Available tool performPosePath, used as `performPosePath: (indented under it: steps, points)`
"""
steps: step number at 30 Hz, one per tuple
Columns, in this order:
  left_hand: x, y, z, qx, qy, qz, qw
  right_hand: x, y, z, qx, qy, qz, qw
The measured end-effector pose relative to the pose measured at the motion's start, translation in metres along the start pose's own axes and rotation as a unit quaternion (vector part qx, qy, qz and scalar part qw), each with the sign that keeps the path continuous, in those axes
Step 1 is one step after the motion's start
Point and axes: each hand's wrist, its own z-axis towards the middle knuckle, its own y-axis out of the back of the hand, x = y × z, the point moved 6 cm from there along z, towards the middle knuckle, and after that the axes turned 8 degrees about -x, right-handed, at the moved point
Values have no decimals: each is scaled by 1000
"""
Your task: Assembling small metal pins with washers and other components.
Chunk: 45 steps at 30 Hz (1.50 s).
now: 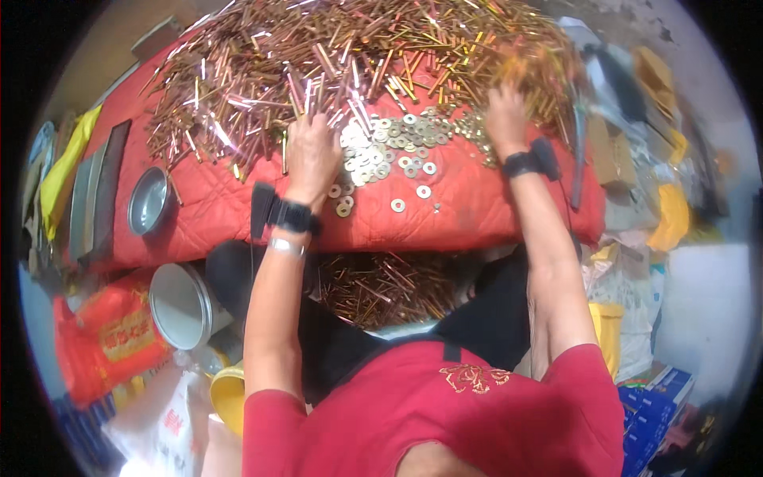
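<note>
My left hand (pixel 312 155) rests at the near edge of a heap of thin coppery metal rods (pixel 238 87), just left of a spread of flat washers (pixel 373 155). Its fingers are bent and pressed close together; what they grip, if anything, is hidden beneath them. At the right side of the heap, my right hand (pixel 506 121) reaches among the rods, close to a patch of small brass-coloured pieces (pixel 474 131). A gold-orange smear lies just beyond its fingertips, and motion blurs the fingers. Both wrists wear black straps.
A red quilted cloth (pixel 469 211) covers the work surface. On its left stands a metal bowl (pixel 149 203). More rods (pixel 389 288) lie in a container between my legs. A white bucket (pixel 179 306) and red bag (pixel 111 338) sit at lower left; cardboard boxes (pixel 610 151) stand at right.
</note>
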Motion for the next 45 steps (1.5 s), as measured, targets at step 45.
performPosePath:
  steps: [45]
  points:
    - [-18, -19, -96, 83, 474, -757, 443, 129, 110, -44, 302, 46, 393, 867]
